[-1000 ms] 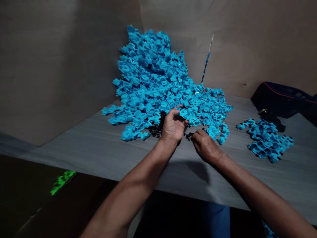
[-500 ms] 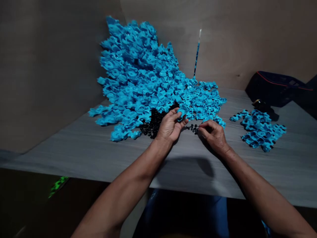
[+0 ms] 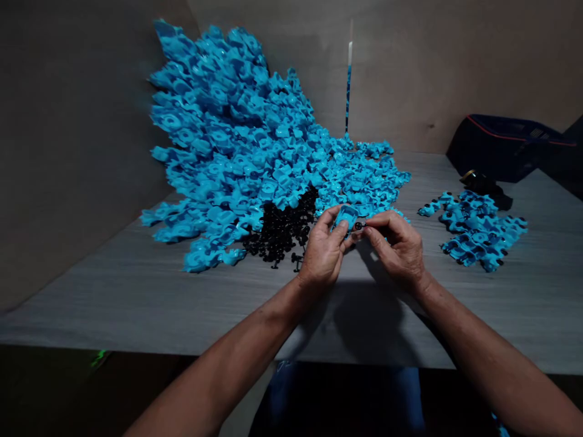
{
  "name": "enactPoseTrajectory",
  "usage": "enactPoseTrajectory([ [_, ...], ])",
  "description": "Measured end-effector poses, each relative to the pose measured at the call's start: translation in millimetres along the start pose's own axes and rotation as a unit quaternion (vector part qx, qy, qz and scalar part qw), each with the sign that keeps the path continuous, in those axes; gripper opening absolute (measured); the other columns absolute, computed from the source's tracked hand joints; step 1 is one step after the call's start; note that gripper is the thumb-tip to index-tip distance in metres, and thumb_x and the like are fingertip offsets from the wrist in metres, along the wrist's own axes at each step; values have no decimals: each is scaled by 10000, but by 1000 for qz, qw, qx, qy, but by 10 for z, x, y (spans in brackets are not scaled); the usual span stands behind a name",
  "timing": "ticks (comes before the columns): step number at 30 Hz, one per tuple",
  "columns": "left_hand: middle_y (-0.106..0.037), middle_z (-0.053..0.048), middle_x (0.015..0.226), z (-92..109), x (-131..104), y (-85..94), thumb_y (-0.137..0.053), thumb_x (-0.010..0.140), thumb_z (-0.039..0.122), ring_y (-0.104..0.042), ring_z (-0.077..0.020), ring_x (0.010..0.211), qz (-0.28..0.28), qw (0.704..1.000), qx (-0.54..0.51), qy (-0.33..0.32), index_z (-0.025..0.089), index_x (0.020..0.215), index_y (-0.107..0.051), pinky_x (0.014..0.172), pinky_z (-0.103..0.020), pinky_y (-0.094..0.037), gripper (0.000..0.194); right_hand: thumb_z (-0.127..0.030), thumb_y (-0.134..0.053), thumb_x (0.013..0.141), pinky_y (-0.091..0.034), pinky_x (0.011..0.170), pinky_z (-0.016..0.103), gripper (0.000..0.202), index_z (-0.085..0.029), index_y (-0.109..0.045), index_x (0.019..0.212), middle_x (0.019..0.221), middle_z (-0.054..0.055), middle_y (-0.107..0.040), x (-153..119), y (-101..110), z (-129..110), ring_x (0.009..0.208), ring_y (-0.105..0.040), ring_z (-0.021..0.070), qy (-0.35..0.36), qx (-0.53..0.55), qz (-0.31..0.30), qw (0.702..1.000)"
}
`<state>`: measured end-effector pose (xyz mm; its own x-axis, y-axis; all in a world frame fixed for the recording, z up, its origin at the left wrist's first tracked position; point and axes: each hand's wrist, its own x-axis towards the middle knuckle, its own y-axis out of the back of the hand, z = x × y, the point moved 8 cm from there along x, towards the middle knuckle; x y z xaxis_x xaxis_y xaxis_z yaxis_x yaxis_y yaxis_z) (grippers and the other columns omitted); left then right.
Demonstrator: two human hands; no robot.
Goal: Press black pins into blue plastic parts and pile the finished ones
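Between the fingers and thumb of my left hand is a blue plastic toy car body. My right hand pinches a small black wheel axle right beside the car body; I cannot tell whether it is seated in it. Both hands are raised over the near part of the table. Left of my left hand lies a heap of black wheel axles, a few of them loose at its front edge.
A large pile of blue car bodies rises against the back left wall panel. To the right lies a smaller group of blue cars with black wheels. Behind it are a dark object and a dark blue bag with red trim.
My right hand has brought a wheel axle from the table up to the car body. My left hand has turned the car body and moved slightly right. The view has shifted a little.
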<state>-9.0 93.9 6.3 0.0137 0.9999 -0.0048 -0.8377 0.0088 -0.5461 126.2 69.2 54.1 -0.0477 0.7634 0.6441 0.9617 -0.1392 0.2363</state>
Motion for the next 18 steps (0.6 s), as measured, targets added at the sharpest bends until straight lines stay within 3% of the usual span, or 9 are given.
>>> enactPoseTrajectory([
  [3, -618, -17, 1109, -39, -45, -31, -775, 769, 256, -634, -139, 942, -12, 999, 37, 10, 220, 993, -585, 814, -274, -585, 297, -212, -626, 896, -530, 709, 322, 49, -219, -672, 885, 839, 36, -698, 3, 9, -50, 786, -666, 171, 28, -21, 4, 999],
  [6, -619, -36, 1174, -76, -75, -65, -750, 803, 296, -649, -161, 980, -36, 997, 70, 14, 225, 1033, -558, 801, -278, -581, 308, -209, -648, 869, -524, 642, 295, 39, -221, -660, 905, 780, 9, -670, -9, 9, 1, 689, -643, 145, 4, -10, 17, 1000],
  [12, -659, -35, 1031, 0, -76, -109, -757, 821, 314, -660, -163, 936, -65, 986, 134, -70, 223, 1033, -536, 782, -255, -557, 319, -234, -702, 814, -523, 573, 260, 145, -227, -624, 935, 734, -26, -653, -27, 14, 127, 612, -625, 117, -62, 46, 51, 996],
  [18, -665, -37, 1029, 61, -85, -110, -718, 849, 276, -639, -163, 922, -67, 977, 175, -100, 225, 1063, -552, 731, -244, -537, 275, -220, -690, 803, -514, 569, 248, 184, -235, -609, 968, 713, -43, -634, -4, 9, 106, 618, -631, 111, -68, 66, 56, 994],
])
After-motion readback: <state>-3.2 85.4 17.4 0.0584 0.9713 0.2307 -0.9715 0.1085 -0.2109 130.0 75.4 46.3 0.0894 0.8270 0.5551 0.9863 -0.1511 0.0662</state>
